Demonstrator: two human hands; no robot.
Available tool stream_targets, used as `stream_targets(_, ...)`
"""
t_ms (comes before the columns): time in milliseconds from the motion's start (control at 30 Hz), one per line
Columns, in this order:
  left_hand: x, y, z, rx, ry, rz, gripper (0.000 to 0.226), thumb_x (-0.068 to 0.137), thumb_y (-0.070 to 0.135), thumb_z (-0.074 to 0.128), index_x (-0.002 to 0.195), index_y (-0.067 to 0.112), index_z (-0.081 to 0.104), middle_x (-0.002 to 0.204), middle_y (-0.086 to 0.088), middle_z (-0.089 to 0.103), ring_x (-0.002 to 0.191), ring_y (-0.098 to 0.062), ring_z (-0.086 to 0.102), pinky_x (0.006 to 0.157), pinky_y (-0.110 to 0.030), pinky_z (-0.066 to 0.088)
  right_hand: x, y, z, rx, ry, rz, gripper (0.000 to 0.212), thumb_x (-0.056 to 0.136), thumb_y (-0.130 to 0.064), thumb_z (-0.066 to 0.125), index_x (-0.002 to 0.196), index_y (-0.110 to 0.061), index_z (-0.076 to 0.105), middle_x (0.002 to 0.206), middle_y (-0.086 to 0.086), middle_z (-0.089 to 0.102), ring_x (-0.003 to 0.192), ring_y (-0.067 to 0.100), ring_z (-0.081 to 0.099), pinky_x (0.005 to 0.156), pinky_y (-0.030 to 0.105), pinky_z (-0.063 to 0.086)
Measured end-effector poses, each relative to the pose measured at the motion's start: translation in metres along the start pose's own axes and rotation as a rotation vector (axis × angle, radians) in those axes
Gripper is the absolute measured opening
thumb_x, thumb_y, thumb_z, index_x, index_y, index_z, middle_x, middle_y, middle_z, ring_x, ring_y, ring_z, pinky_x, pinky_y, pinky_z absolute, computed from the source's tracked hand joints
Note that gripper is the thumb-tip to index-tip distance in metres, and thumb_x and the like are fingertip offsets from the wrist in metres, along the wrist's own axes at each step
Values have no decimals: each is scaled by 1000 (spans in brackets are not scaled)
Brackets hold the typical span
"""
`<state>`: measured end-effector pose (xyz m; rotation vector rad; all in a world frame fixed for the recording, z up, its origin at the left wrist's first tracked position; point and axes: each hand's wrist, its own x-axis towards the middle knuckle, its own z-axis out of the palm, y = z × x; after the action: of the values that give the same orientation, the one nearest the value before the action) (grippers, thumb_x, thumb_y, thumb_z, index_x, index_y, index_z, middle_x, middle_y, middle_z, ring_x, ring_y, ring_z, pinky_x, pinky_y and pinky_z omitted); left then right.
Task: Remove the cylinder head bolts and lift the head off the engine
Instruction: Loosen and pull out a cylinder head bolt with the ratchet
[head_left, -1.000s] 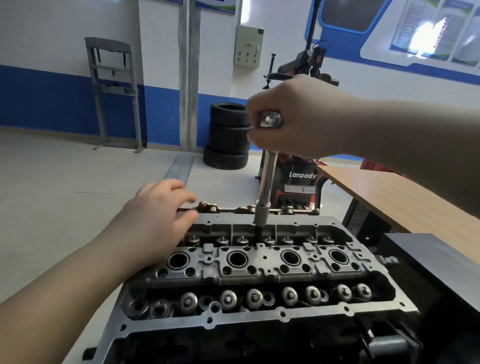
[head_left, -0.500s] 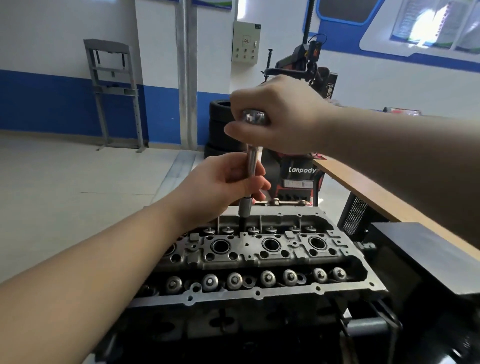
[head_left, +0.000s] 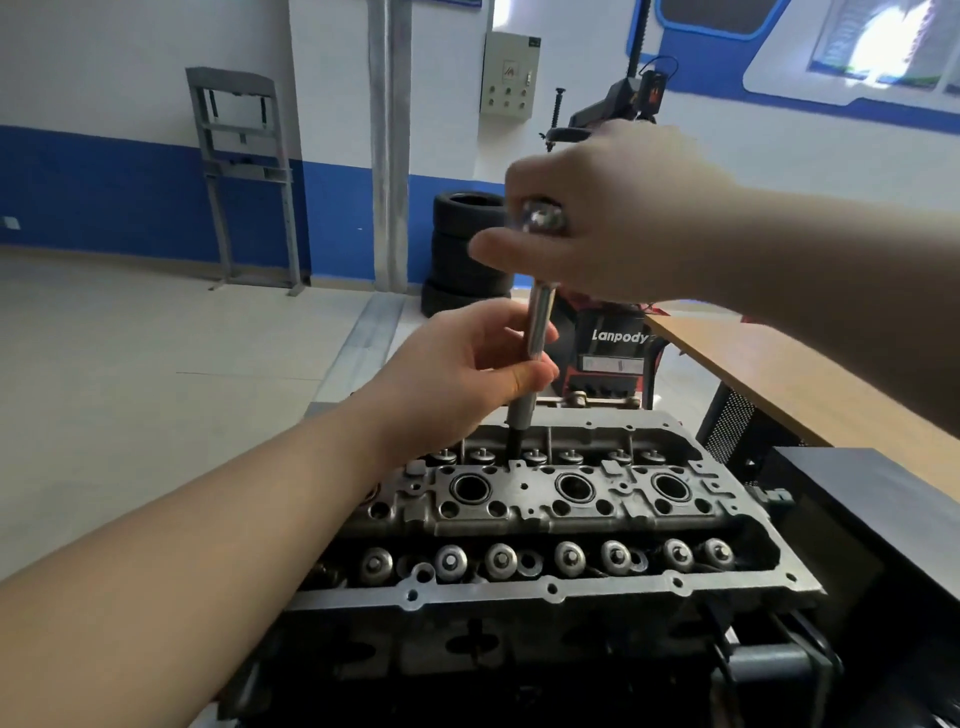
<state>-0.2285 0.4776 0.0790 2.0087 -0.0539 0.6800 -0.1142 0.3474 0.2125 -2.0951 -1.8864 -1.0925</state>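
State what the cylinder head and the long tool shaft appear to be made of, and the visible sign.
Cylinder head: probably cast aluminium, going by its dull grey, matt, grainy, moulded surface. Tool shaft: probably polished or chromed steel, since its smooth surface reflects bright highlights.

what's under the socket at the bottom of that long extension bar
The extension bar, held by the left hand and right hand, ends in a dark socket that drops into the cylinder head. Any bolt beneath is hidden by the socket.
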Motion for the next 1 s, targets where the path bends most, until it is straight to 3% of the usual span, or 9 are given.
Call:
stream_targets(133, 3, 1, -2, -90, -90, -74, 37, 101, 3, 68, 119, 35, 70, 108, 7, 81, 106, -11, 77, 92, -33, 63, -1, 20, -5, 436, -292, 125, 55, 84, -82, 47, 109, -35, 60, 94, -10, 65, 89, 15, 64, 76, 38, 51)
stream_targets(267, 6, 2, 1, -56, 7, -59, 33, 91, 2, 80, 105, 32, 75, 96, 9, 82, 95, -8, 78, 88, -31, 64, 9, 5, -1, 127, -288, 243, 64, 83, -90, 36, 92, -32, 61, 83, -7, 63, 73, 13, 61, 59, 31, 41)
stream_targets(400, 4, 2, 2, 164, 104, 14, 25, 87, 24, 88, 100, 35, 69, 91, 22, 75, 85, 4, 72, 80, -9, 54, 16, -13, 4, -274, -113, 250, 89, 75, -94, 11, 70, -22, 62, 57, 2, 58, 50, 20, 57, 48, 27, 39)
stream_targets(500, 0, 2, 2, 122, 19, -29, 22, 95, 24, 80, 109, 34, 65, 100, 18, 76, 94, 0, 74, 85, -19, 58, 7, -2, 6, -17, -12, 46, 70, 89, -85, 27, 78, -23, 59, 62, -1, 57, 54, 20, 56, 52, 34, 42)
stream_targets(567, -1, 3, 4, 32, -65, -86, 29, 100, 14, 72, 120, 32, 62, 108, 14, 78, 100, -7, 76, 91, -30, 62, 0, 8, 6, 363, -116, 92, 51, 96, -74, 44, 87, -27, 60, 75, 2, 62, 67, 24, 59, 63, 43, 48)
stream_targets(633, -1, 3, 4, 24, -75, -89, 33, 100, 6, 70, 119, 31, 60, 106, 11, 78, 96, -9, 78, 87, -28, 63, -1, 10, 5, 511, -168, 154, 41, 96, -69, 50, 89, -30, 60, 80, 2, 63, 70, 20, 58, 64, 39, 45)
stream_targets(733, -1, 1, 0, 68, -41, -67, 35, 95, 6, 78, 113, 31, 61, 98, 11, 79, 87, -11, 79, 81, -22, 63, 11, -4, 8, 220, -127, 147, 50, 97, -72, 42, 76, -30, 58, 71, -5, 62, 62, 14, 59, 54, 29, 39)
stream_targets(867, 0, -1, 1, 131, 13, -37, 38, 94, 16, 81, 116, 37, 59, 98, 9, 77, 88, -11, 78, 85, -33, 65, 20, -24, 11, -322, -25, 289, 66, 97, -75, 31, 64, -20, 49, 58, 4, 53, 49, 22, 52, 49, 27, 39)
stream_targets(1000, -5, -1, 4, 79, -73, -35, 36, 100, 16, 73, 116, 43, 56, 108, 15, 76, 97, -7, 76, 85, -27, 63, 4, -11, 9, 92, 8, 159, 58, 96, -73, 39, 76, -22, 59, 63, -3, 57, 58, 18, 57, 56, 33, 46)
